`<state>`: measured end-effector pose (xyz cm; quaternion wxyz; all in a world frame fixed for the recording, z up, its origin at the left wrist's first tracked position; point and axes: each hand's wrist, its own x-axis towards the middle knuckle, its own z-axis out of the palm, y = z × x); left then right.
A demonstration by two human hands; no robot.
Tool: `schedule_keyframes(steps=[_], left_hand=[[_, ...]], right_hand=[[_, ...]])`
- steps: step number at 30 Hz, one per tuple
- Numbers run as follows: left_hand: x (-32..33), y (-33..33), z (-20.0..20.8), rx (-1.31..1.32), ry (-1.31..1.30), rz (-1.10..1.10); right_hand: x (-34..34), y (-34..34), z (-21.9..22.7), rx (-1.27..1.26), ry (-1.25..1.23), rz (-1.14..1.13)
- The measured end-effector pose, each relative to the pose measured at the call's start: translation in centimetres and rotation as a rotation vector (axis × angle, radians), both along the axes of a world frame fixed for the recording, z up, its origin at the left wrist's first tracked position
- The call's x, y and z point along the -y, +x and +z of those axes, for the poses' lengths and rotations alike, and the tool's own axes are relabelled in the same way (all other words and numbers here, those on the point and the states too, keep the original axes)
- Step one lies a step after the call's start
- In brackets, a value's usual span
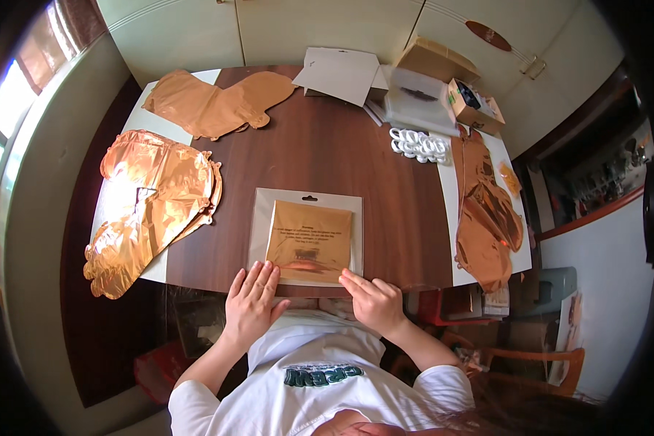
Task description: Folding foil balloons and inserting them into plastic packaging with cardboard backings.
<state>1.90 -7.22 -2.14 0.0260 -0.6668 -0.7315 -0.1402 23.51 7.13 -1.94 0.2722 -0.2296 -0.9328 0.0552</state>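
A flat clear package with a pale backing and a hang hole [264, 200] lies at the table's near edge, in front of me. Inside or on top of it is a folded gold foil piece [314, 221] bearing small dark print. My left hand [251, 304] rests with its fingers stretched out, their tips on the package's lower left part. At the lower right corner, my right hand [373, 299] has its fingers pressed together and partly curled on the package edge; its thumb is hidden.
Flat copper-coloured foil balloons lie at left [152, 189], far left [211, 102] and right [479, 211]. White ribbon coils [420, 145] sit at the back right, near clear plastic sleeves [418, 98], a small open box [476, 109] and white cards [338, 73]. Cabinets [320, 29] stand behind.
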Motion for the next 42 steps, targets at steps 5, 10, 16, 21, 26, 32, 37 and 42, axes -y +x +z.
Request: schedule_keyframes(steps=[5, 10, 16, 21, 26, 32, 37, 42], left_hand=[[0.2, -0.2, 0.3, -0.033, 0.035, 0.020], [0.2, -0.7, 0.2, 0.013, 0.048, -0.015], [0.1, -0.5, 0.1, 0.030, 0.067, -0.014], [0.1, -0.6, 0.1, 0.030, 0.067, -0.003], [0.2, -1.7, 0.6, 0.265, 0.103, -0.023], [-3.7, -6.5, 0.0, 1.200, 0.166, 0.219], [-7.6, -8.6, 1.0, 1.469, -0.037, 0.212], [-9.1, -7.5, 1.3, 1.652, 0.164, -0.062]], right_hand=[[-0.3, 0.0, -0.4, -0.076, 0.010, 0.008], [-2.3, -0.8, 1.3, 0.054, 0.000, 0.110], [-5.2, -1.6, 1.4, 0.039, 0.141, 0.343], [-5.2, -1.4, 1.1, 0.044, 0.114, 0.319], [-5.3, -0.8, 0.4, 0.075, 0.034, 0.257], [-4.6, -0.7, 0.8, 0.143, -0.033, 0.082], [-4.7, -0.6, 0.1, 0.141, -0.047, 0.058], [-6.5, 0.5, -0.8, -0.251, -0.446, -0.143]])
